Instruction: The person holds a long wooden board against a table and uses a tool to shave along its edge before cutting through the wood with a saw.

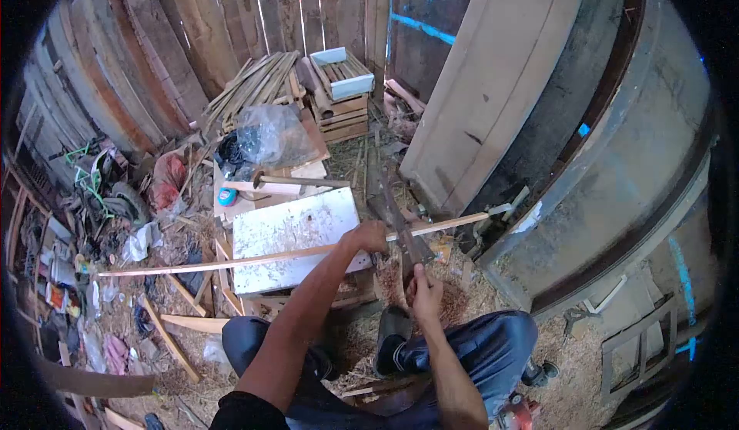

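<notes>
A long, thin wooden strip lies crosswise over a white, scuffed block-like surface strewn with shavings. My left hand is closed around the strip near the block's right edge. My right hand grips the lower end of a handsaw, whose dark blade is widest near the hand and points away from me. The blade crosses the strip just right of my left hand; whether its teeth touch the wood is hard to see. The saw's handle is mostly hidden in my fingers.
Behind the block lie a wooden-handled hammer, a blue tape roll and a clear plastic bag. Slats and a wooden crate stand at the back. Large panels lean right. Shavings and scraps cover the floor.
</notes>
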Demonstrator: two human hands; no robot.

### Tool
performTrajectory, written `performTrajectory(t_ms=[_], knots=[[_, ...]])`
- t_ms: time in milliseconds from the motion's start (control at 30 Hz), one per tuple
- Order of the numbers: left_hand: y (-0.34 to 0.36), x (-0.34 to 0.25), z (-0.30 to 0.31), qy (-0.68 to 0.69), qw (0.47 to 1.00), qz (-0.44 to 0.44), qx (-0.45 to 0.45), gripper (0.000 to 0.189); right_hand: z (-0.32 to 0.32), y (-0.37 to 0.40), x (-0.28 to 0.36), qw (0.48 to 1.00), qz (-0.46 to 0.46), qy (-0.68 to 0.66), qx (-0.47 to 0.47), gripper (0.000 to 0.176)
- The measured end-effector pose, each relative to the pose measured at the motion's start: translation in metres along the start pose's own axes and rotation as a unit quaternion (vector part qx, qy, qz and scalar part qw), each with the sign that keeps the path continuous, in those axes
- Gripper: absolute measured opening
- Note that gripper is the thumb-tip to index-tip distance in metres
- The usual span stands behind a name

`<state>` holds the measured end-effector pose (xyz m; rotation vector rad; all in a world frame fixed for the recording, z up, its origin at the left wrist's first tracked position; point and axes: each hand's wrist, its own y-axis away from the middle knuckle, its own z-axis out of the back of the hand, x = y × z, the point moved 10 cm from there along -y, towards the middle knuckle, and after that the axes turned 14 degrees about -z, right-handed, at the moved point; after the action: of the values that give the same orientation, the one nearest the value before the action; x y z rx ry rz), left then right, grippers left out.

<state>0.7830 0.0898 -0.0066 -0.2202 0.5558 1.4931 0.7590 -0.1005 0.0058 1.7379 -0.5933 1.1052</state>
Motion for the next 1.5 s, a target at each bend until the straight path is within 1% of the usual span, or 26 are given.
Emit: performTrajectory(t_ms=[33,100,167,200,233,267,333,400,467,500,533,567,600,633,667,767,833,933,967,1033,1100,1133,1200,1300,1400,1500], knots=[[-0.003,0.006,0.000,0.005,1.000,-0.002,-0.029,0.034,-0.001,-0.003,-0.006,1.000,-0.005,0.002,0.002,0.049],[-0.005,0.011,-0.004,-0.006,1.000,0.000,-0.004,0.034,0.000,0.003,0.014,0.986,0.109,0.111,-0.059,0.048],[-0.005,-0.003,-0.001,-0.004,0.999,-0.042,0.013,0.034,-0.001,0.007,0.021,0.980,0.105,0.156,-0.073,0.048],[-0.003,0.005,-0.001,0.006,1.000,0.012,0.017,0.035,-0.002,0.010,0.025,0.971,0.106,0.196,-0.087,0.050],[-0.009,0.014,-0.010,0.006,1.000,0.012,0.018,0.035,-0.004,0.010,0.028,0.961,0.107,0.236,-0.100,0.052],[-0.022,0.030,-0.022,-0.015,1.000,-0.014,0.006,0.037,0.003,0.000,0.009,0.999,0.002,0.031,-0.042,0.053],[-0.023,0.030,-0.024,-0.032,0.999,-0.040,-0.006,0.039,0.018,0.007,0.036,0.998,0.007,0.026,-0.057,0.053],[-0.007,-0.003,0.006,-0.014,0.994,-0.096,-0.057,0.048,0.036,0.014,0.061,0.997,0.014,0.021,-0.077,0.052],[-0.003,-0.014,0.015,-0.041,0.995,-0.080,-0.043,0.047,0.037,0.018,0.081,0.996,0.043,0.071,-0.042,0.056],[-0.001,-0.013,0.019,-0.067,0.996,-0.059,-0.030,0.047,0.042,0.014,0.073,0.995,0.047,0.071,-0.044,0.056],[-0.010,0.008,0.006,-0.068,0.994,-0.059,-0.065,0.047,0.046,0.006,0.061,0.982,0.089,0.150,-0.066,0.052],[-0.004,0.004,0.009,-0.071,0.993,-0.059,-0.069,0.047,0.045,0.004,0.058,0.962,0.128,0.227,-0.087,0.050],[0.006,-0.006,0.026,-0.064,0.987,-0.070,-0.127,0.041,0.034,0.018,0.062,0.965,0.080,0.240,-0.065,0.051],[0.015,-0.015,0.042,-0.058,0.978,-0.081,-0.184,0.037,0.032,0.014,0.057,0.965,0.086,0.238,-0.062,0.051],[0.020,-0.018,0.043,-0.103,0.981,-0.052,-0.158,0.037,0.036,0.008,0.044,0.971,0.087,0.213,-0.070,0.052],[0.033,-0.019,0.035,-0.117,0.982,-0.029,-0.146,0.035,0.030,0.008,0.043,0.983,0.082,0.152,-0.066,0.053],[0.040,-0.027,0.038,-0.118,0.981,-0.028,-0.148,0.035,0.028,0.020,0.045,0.982,0.015,0.182,-0.055,0.053],[0.044,-0.042,0.047,-0.109,0.981,-0.030,-0.159,0.035,0.032,0.021,0.047,0.969,0.065,0.229,-0.061,0.052],[0.043,-0.040,0.049,-0.096,0.985,-0.006,-0.145,0.038,0.033,0.022,0.046,0.969,0.066,0.229,-0.063,0.052],[0.042,-0.033,0.044,-0.080,0.988,0.018,-0.130,0.040,0.033,0.028,0.039,0.972,0.058,0.222,-0.058,0.061],[0.043,-0.027,0.045,-0.021,0.984,0.004,-0.179,0.050,0.033,0.033,0.035,0.971,0.052,0.226,-0.062,0.060],[0.041,-0.025,0.043,-0.020,0.984,0.003,-0.177,0.050,0.033,0.036,0.033,0.970,0.048,0.230,-0.064,0.060],[0.037,-0.014,0.039,0.007,0.990,0.049,-0.131,0.057,0.031,0.041,0.034,0.967,0.044,0.241,-0.064,0.056],[0.043,-0.017,0.046,0.021,0.988,0.095,-0.123,0.059,0.028,0.047,0.036,0.966,0.043,0.246,-0.061,0.054],[0.037,-0.010,0.039,0.047,0.989,0.099,-0.104,0.058,0.025,0.056,0.041,0.968,0.038,0.242,-0.054,0.056],[0.026,0.005,0.027,0.025,0.989,0.080,-0.120,0.059,0.026,0.058,0.037,0.963,0.039,0.257,-0.064,0.057]])
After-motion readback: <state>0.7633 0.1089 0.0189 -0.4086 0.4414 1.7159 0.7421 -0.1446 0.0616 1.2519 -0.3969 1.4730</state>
